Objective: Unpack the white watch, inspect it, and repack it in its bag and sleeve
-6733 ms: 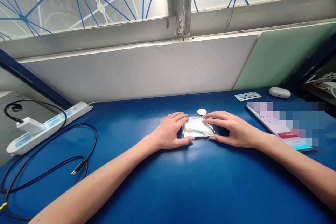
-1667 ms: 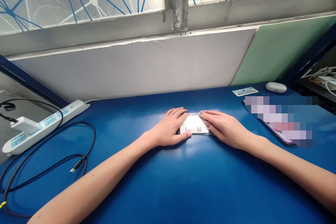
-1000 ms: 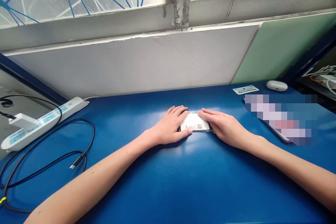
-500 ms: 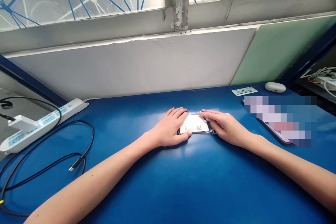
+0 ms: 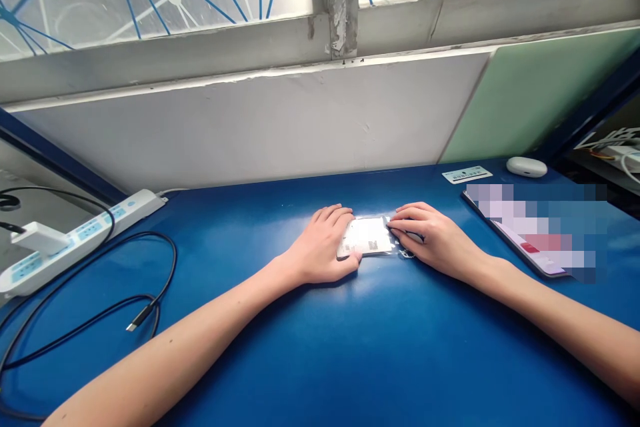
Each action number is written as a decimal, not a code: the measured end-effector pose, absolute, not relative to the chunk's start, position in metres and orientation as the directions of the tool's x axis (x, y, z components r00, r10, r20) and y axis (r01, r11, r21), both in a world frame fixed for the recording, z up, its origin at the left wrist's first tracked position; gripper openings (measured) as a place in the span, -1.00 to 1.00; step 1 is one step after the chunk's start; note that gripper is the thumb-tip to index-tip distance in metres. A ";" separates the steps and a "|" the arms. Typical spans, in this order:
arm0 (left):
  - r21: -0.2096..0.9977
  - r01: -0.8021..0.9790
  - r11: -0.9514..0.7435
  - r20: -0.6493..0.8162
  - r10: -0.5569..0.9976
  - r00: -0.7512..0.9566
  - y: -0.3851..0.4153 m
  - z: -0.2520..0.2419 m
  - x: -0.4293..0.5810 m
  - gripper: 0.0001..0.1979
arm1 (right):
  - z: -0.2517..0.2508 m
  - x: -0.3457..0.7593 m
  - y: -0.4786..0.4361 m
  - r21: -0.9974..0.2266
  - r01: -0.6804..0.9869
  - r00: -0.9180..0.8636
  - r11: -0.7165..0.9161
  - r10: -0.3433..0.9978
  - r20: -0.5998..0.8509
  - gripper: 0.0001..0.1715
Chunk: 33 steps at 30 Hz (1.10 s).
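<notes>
Packet on the worktop, between your hands
Your left hand clasps one end, your right hand pinches the other; it's probably light, bendy and slippery, so grip its edges.

L hand held the left end of a flat white packet (w/ clear plastic at its other end) on the blue table. R hand touched this plastic w/ its fingertips. Power strip & black cable lay far L; phone-like device, partly pixelated, lay R.
</notes>
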<state>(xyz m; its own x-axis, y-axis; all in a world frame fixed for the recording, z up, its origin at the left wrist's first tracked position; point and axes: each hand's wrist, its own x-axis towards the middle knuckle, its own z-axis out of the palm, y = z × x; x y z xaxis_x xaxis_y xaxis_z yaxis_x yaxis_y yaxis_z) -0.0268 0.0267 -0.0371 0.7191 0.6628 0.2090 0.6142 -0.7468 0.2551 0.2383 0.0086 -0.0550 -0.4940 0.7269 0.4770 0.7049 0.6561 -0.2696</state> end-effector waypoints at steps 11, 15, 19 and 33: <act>0.282 0.627 -0.726 0.164 0.681 0.714 0.028 -0.038 -0.027 -0.41 | -0.055 0.239 0.009 -0.254 0.697 -0.512 0.670 0.713 0.479 -0.68; 0.307 0.621 -0.721 0.150 0.681 0.717 0.027 -0.036 -0.027 -0.46 | -0.053 0.238 0.008 -0.226 0.686 -0.530 0.691 0.688 0.496 -0.71; 0.313 0.590 -0.745 0.178 0.656 0.734 0.027 -0.036 -0.028 -0.50 | -0.055 0.238 0.006 -0.246 0.669 -0.512 0.701 0.675 0.531 -0.75; 0.304 0.585 -0.751 0.240 0.655 0.716 0.027 -0.035 -0.026 -0.62 | -0.056 0.239 0.008 -0.276 0.615 -0.524 0.739 0.644 0.557 -0.72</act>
